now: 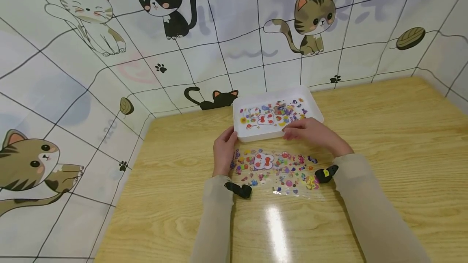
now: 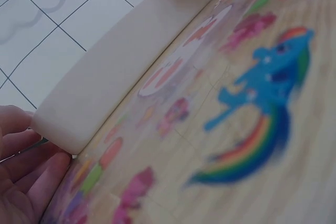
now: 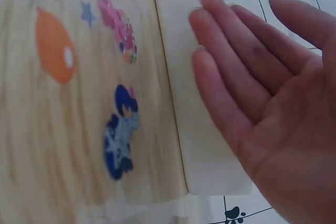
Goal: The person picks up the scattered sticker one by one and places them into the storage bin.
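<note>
A shallow white tray point(image 1: 317, 113) stands against the wall, with colourful stickers point(image 1: 266, 119) showing inside it. My left hand point(image 1: 224, 151) holds its front left corner, the fingers curling about that corner in the left wrist view. Beside the front wall, toward the right, is my right hand point(image 1: 310, 133). Its fingers point(image 3: 231, 72) are extended and grip nothing; whether they touch the tray cannot be told. In front of the tray lies a clear sheet point(image 1: 292, 180) with more stickers, among them a white bunny face point(image 1: 264, 161) and a blue pony point(image 2: 268, 82).
The wooden table point(image 1: 175, 198) meets a white gridded wall point(image 1: 241, 31) with cat drawings behind the tray. Both wrists wear black straps with small devices: one point(image 1: 239, 190) on the left and one point(image 1: 325, 173) on the right, close above the sticker sheet.
</note>
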{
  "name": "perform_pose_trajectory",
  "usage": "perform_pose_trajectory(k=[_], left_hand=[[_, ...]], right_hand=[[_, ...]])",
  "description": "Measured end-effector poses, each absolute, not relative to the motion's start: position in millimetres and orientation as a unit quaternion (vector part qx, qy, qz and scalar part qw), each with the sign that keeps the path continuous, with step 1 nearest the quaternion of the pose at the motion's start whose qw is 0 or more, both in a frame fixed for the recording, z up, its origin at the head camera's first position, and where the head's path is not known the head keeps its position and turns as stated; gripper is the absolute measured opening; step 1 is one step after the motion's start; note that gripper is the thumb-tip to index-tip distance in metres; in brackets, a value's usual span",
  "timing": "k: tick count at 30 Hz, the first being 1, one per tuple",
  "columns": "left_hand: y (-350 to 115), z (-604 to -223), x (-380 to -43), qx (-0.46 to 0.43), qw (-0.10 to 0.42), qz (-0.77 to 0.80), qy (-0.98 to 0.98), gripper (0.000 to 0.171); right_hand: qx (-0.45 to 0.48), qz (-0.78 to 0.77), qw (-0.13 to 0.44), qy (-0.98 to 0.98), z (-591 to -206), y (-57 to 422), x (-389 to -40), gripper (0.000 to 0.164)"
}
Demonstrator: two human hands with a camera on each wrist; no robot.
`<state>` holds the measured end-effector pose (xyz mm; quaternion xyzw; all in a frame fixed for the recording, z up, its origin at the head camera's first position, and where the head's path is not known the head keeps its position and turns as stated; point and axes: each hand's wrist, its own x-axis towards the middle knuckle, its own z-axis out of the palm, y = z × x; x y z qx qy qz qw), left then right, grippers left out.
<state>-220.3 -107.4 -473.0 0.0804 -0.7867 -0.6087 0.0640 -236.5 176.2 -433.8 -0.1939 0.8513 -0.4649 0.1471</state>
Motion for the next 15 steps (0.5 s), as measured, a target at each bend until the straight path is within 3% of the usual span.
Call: perform_pose_trajectory(k=[15], left_hand=[[-106.7, -475.5, -223.1, 0.08, 0.061, -0.613, -0.784, 0.036]], right_hand=[[-0.233, -0.37, 0.186, 0.88, -434.0, 162.5, -229.6, 0.044]])
